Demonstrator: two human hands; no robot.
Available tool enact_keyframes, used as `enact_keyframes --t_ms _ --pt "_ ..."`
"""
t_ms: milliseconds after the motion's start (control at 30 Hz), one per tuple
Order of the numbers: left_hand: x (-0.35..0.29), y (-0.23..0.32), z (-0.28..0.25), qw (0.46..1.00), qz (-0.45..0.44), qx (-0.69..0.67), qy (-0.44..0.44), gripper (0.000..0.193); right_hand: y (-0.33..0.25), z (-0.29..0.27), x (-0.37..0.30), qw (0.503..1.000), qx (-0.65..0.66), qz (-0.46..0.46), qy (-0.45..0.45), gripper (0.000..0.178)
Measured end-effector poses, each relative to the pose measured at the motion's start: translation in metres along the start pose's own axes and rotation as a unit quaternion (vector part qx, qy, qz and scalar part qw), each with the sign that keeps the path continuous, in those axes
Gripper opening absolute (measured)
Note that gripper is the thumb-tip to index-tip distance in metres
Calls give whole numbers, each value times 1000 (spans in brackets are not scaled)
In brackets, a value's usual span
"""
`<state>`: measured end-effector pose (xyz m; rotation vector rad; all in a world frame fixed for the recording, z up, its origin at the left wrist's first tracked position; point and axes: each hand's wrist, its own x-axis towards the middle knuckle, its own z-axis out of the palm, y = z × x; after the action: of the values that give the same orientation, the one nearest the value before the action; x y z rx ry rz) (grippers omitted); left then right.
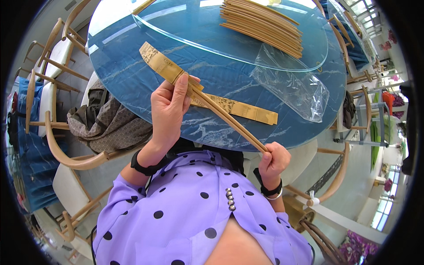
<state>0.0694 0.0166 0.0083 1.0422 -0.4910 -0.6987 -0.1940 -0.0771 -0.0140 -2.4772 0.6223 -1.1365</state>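
A pair of wooden chopsticks [229,118] slants across in front of me, partly inside a gold-brown paper sleeve [161,64]. My left hand [171,104] pinches the sleeve, thumb on top, where the chopsticks come out of it. Closed round the chopsticks' lower right ends is my right hand [274,162]. Beneath the chopsticks, a second gold paper sleeve [247,111] lies on the blue table; its left part is hidden behind my left hand and the chopsticks.
On the glass turntable [194,43] lies a row of several loose chopsticks [260,26]. A crumpled clear plastic bag [300,95] lies at the right of the blue-covered table [119,66]. A patterned bag [108,119] rests on a wooden chair [66,154] at my left.
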Motion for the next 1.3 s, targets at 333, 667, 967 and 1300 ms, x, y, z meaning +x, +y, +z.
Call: enact_keyframes --t_ms 333,667,967,1300 --pt "-9 -2 9 999 -28 -19 5 39 2 -10 9 999 24 47 -13 30" --pt "-16 -12 18 1000 -7 -12 8 36 -5 -13 9 999 9 54 -6 21" --pt "-8 -13 17 997 19 -62 48 28 -5 -14 5 999 -6 42 0 21" --pt "-15 -15 19 995 -33 -95 19 30 -7 -13 1 998 -8 60 13 22"
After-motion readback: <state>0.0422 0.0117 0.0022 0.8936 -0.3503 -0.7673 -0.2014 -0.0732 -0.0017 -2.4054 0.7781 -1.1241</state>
